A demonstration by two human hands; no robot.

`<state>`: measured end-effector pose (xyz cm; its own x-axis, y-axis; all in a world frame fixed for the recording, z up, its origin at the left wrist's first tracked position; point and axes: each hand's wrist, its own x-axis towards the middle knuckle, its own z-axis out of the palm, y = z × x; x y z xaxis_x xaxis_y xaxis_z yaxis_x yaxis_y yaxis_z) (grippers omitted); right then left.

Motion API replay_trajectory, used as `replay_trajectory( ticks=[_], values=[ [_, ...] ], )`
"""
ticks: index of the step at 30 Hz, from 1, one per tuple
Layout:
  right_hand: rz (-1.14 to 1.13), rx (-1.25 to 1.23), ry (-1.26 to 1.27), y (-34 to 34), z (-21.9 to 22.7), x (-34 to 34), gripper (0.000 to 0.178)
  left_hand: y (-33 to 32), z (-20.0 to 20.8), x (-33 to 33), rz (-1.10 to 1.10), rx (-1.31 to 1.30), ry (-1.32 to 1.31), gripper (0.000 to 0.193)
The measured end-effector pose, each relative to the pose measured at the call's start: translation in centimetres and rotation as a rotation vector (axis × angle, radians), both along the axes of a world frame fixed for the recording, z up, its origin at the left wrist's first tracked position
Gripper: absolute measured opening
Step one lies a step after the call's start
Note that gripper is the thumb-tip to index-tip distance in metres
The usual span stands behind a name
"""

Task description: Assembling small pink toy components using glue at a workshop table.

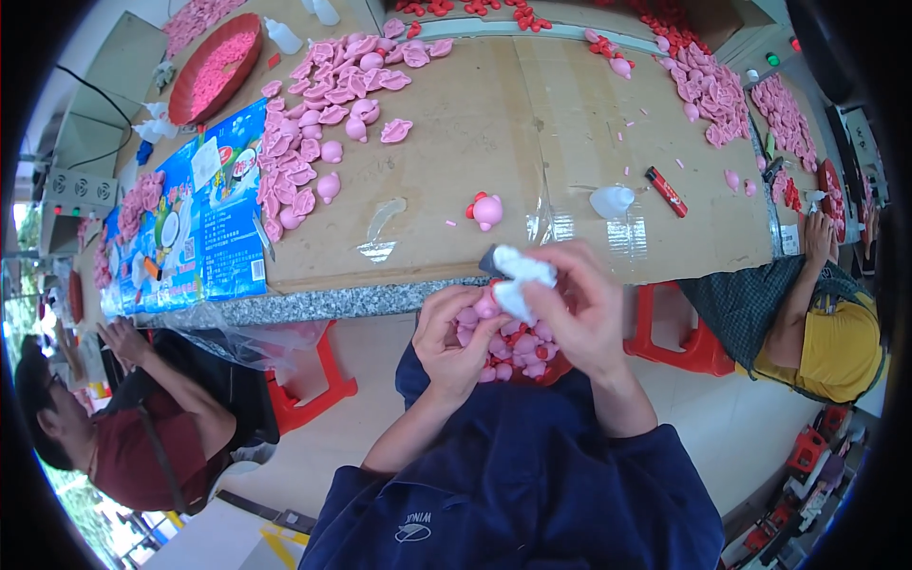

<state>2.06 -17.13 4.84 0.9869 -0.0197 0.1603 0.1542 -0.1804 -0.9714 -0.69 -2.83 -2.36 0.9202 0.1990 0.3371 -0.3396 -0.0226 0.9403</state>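
Note:
My left hand (448, 342) is closed around a small pink toy piece (487, 302), pinched between thumb and fingers. My right hand (581, 313) grips a crumpled white cloth-like wad (518, 275) right against that piece. A dark grey tip (488, 260) sticks out at the wad's far end; what it belongs to is unclear. Below both hands, at my lap, a red container (554, 372) holds a heap of round pink pieces with red parts (524, 348). Just beyond the hands, a pink toy head (487, 212) with a red part lies on the table.
Brown cardboard (456, 123) covers the table. Pink pieces are piled at left (285, 171) and far right (708, 95). A white squeeze bottle (612, 200) lies near a red tube (667, 192). People sit at left (157, 418) and right (807, 332), beside red stools (313, 375).

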Motion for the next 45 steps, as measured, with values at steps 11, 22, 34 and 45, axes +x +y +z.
replay_trajectory(
  ticks=[11, 22, 34, 45],
  values=[
    [0.112, -0.468, -0.193, -0.1, -0.5, -0.9, 0.029, -0.1, 0.5, -0.3, 0.026, 0.149, 0.111, 0.032],
    [-0.297, -0.55, -0.145, -2.2, -0.3, -0.1, 0.034, -0.6, 0.6, -1.1, -0.204, -0.339, 0.183, 0.035],
    [0.207, -0.168, -0.106, -2.3, -1.3, -1.9, 0.024, -0.6, 0.7, -1.1, -0.221, -0.291, 0.222, 0.036],
    [0.165, 0.545, 0.47, -1.8, -4.8, -3.9, 0.022, -0.5, 1.2, -0.9, -0.189, 0.179, 0.105, 0.044]
  ],
)
